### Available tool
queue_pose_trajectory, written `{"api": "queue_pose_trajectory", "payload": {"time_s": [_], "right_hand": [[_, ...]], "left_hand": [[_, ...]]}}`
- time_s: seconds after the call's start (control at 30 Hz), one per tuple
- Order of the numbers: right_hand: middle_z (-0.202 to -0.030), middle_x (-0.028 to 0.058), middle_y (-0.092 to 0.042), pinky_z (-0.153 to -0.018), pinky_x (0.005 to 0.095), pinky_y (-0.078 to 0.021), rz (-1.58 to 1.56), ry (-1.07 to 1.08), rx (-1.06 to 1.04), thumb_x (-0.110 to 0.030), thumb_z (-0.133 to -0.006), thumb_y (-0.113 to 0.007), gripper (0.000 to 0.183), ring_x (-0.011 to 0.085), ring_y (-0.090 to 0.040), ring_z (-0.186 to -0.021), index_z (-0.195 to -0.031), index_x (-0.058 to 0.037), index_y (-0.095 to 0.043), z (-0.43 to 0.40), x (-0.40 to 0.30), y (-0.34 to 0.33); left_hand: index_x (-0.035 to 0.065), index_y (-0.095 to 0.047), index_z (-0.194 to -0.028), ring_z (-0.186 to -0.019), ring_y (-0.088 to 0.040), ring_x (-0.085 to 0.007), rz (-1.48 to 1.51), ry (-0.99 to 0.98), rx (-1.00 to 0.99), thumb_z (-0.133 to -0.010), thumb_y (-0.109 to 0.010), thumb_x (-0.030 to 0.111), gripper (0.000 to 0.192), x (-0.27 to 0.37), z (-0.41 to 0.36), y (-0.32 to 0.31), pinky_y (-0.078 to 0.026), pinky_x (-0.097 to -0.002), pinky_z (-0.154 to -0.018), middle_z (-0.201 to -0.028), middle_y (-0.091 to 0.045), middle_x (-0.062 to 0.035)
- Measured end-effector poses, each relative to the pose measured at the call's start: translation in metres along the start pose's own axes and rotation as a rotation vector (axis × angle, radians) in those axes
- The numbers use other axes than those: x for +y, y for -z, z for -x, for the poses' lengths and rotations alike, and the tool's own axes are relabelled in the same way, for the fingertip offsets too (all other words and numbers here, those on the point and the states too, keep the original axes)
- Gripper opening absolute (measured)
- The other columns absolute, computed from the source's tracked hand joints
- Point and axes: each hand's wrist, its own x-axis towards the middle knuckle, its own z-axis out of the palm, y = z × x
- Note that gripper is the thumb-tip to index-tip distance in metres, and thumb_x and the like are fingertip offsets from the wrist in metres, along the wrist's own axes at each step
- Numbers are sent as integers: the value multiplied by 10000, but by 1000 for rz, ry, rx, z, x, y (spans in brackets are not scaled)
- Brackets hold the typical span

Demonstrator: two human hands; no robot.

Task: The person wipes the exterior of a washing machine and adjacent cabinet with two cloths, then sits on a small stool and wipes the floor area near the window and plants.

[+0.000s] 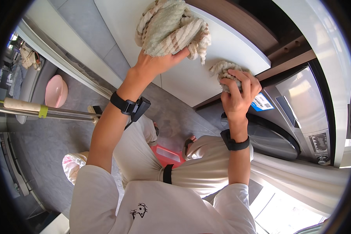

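My left hand [159,61] is raised at the top of the view, holding a large twisted bundle of cream and pale green cloth [169,29] with brownish stripes. Most of its fingers are hidden behind the bundle. My right hand [241,90] grips a smaller crumpled part of similar cloth [228,73], its fingers curled over it. Whether both parts belong to one cloth cannot be told. Behind the hands is a white cabinet panel [178,84]. The right hand appears in front of the edge of a grey front-loading washing machine [292,96].
A pink basin [57,90] lies at the left, near metal poles [70,112] with a light grip. Below my legs is a red plastic object [166,155]. A bag-lined bin [73,166] stands at lower left, and a curtain [295,181] hangs at lower right.
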Motion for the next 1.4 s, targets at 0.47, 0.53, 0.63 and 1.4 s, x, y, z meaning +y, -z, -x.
{"api": "queue_pose_trajectory", "payload": {"time_s": [0.47,0.53,0.63,1.4], "right_hand": [[-1152,-35,-664,-966,433,-407,-5,5,-10,33,-596,-700,312,240,-569,-1100,-845,-155,-709,-2,-1,2],[-1149,-33,-664,-968,435,-409,1,-4,-11,44,-601,-696,312,239,-570,-1103,-845,-150,-709,-3,-2,3],[-1141,-25,-663,-963,431,-418,6,-3,-30,71,-608,-681,314,233,-575,-1108,-843,-136,-706,-6,-5,3],[-1124,-2,-699,-947,348,-517,-66,257,-73,-67,-700,-700,160,188,-621,-1115,-860,-80,-705,-3,1,-18]], "left_hand": [[48,-690,-1232,-1108,-639,-372,78,50,-8,-801,-817,186,470,-3,-1,-4,-491,-481,-992,-1188,-692,-155],[36,-687,-1220,-1105,-637,-376,-66,13,100,-830,-797,192,434,-9,-4,1,-489,-471,-984,-1182,-692,-159],[30,-681,-1222,-1108,-636,-373,-90,71,191,-873,-759,204,397,-35,-6,0,-483,-462,-984,-1180,-690,-164],[45,-331,-1521,-1341,-470,-258,645,1255,485,-1043,-467,551,710,-105,36,-35,-428,-412,-1074,-1509,-442,-118]]}}
